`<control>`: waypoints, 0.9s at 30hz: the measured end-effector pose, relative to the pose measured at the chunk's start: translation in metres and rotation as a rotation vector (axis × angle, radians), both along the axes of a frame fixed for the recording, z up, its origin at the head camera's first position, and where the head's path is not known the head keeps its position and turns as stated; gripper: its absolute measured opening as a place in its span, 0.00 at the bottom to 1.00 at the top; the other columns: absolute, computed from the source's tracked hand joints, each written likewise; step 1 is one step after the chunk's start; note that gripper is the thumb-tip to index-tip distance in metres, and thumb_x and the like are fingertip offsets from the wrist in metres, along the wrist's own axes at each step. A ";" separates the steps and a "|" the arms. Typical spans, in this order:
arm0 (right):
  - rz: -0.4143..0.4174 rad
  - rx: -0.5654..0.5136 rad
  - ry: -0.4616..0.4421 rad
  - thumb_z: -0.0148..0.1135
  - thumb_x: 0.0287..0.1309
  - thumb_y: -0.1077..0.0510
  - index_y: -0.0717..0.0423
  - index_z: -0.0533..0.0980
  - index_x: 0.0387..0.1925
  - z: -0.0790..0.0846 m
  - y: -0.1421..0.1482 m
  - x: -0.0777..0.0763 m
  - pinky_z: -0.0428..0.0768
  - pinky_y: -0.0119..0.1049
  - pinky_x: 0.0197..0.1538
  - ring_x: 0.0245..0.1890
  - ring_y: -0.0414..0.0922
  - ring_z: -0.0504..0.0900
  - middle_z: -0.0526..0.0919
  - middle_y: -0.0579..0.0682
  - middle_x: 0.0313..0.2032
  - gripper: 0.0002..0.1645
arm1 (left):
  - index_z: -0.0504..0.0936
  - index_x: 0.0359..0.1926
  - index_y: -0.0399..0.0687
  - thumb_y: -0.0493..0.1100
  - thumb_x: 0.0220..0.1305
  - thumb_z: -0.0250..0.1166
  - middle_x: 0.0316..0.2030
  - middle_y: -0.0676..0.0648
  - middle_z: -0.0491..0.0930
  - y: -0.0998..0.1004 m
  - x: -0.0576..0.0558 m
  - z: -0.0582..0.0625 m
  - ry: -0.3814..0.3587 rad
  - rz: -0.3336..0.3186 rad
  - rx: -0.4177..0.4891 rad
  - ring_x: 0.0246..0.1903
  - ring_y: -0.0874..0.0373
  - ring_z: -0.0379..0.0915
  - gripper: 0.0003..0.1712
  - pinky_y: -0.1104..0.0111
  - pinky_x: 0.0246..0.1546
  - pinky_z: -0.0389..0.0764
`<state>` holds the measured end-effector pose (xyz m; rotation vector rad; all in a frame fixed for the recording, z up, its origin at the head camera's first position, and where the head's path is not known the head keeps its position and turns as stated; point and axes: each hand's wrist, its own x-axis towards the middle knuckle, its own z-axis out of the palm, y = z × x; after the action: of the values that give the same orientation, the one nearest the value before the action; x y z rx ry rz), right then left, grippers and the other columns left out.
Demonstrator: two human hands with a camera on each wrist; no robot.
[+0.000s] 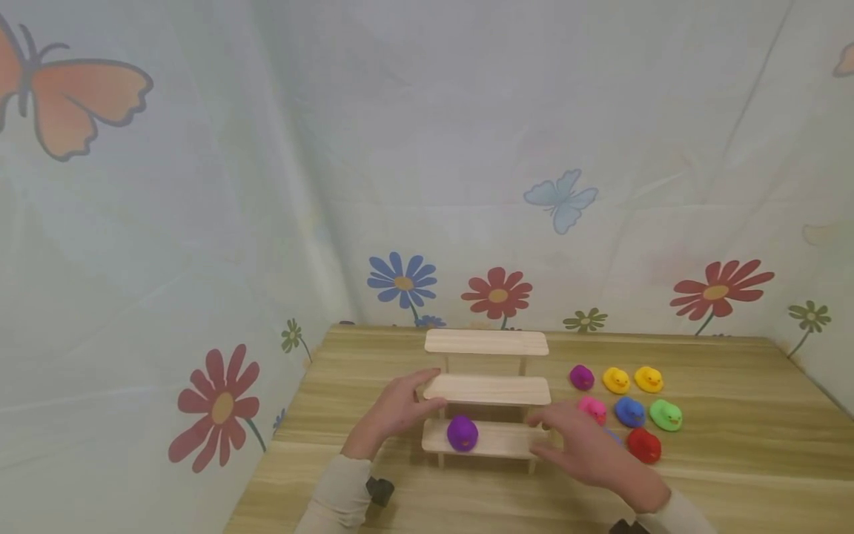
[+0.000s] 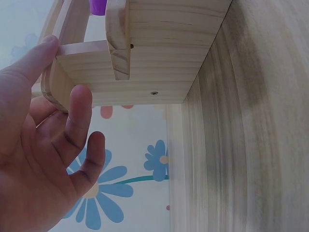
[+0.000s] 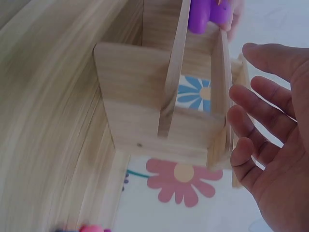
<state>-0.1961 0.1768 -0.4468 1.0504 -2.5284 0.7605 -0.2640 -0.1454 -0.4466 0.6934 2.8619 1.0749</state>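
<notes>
A three-tier wooden display shelf stands on the table. On the left part of its lowest tier sits a purple rubber duck. My left hand holds the left end of the middle tier, thumb at the front edge and index finger toward the back; in the left wrist view the other fingers are bent beneath. At the shelf's right side is my right hand, its fingers loosely bent near the tier ends. Whether those fingertips touch the wood I cannot tell.
Right of the shelf lie several rubber ducks: a purple one, yellow ones, a pink one, a blue one, a green one and a red one. My right hand partly covers another blue one. A flower-print cloth hangs behind the table.
</notes>
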 end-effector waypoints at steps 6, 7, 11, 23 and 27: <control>0.017 -0.006 -0.020 0.71 0.48 0.55 0.51 0.78 0.42 0.002 -0.016 0.000 0.76 0.33 0.39 0.36 0.40 0.75 0.81 0.42 0.38 0.18 | 0.67 0.66 0.51 0.63 0.59 0.60 0.63 0.49 0.68 -0.001 0.000 -0.001 -0.005 0.004 -0.008 0.27 0.65 0.71 0.39 0.66 0.41 0.75; 0.014 -0.006 -0.017 0.71 0.48 0.54 0.51 0.78 0.42 0.002 -0.019 0.000 0.76 0.33 0.39 0.36 0.39 0.75 0.81 0.42 0.38 0.18 | 0.67 0.66 0.51 0.63 0.59 0.61 0.63 0.50 0.68 -0.001 0.000 -0.002 -0.006 0.004 -0.008 0.26 0.65 0.71 0.39 0.66 0.41 0.75; 0.011 -0.005 -0.004 0.71 0.48 0.53 0.51 0.78 0.43 0.000 -0.029 -0.002 0.76 0.32 0.38 0.35 0.37 0.75 0.80 0.42 0.37 0.18 | 0.67 0.66 0.51 0.63 0.59 0.61 0.63 0.50 0.68 -0.001 0.000 -0.002 -0.003 0.002 -0.005 0.26 0.66 0.71 0.38 0.67 0.41 0.75; 0.076 0.011 -0.020 0.70 0.49 0.53 0.50 0.77 0.47 -0.002 -0.053 -0.008 0.75 0.28 0.35 0.31 0.34 0.73 0.81 0.44 0.40 0.21 | 0.67 0.66 0.52 0.63 0.58 0.61 0.63 0.50 0.68 -0.001 -0.001 -0.002 -0.008 0.009 -0.003 0.29 0.65 0.72 0.38 0.67 0.40 0.75; 0.090 0.015 -0.034 0.70 0.50 0.52 0.49 0.77 0.47 -0.002 -0.062 -0.009 0.77 0.29 0.37 0.34 0.36 0.76 0.81 0.43 0.42 0.21 | 0.67 0.66 0.53 0.63 0.58 0.62 0.62 0.50 0.69 -0.001 -0.002 -0.003 -0.012 0.012 -0.001 0.24 0.64 0.71 0.38 0.70 0.33 0.75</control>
<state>-0.2053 0.1148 -0.4483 1.1726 -2.5335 0.7906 -0.2661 -0.1465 -0.4497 0.6677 2.8597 1.0756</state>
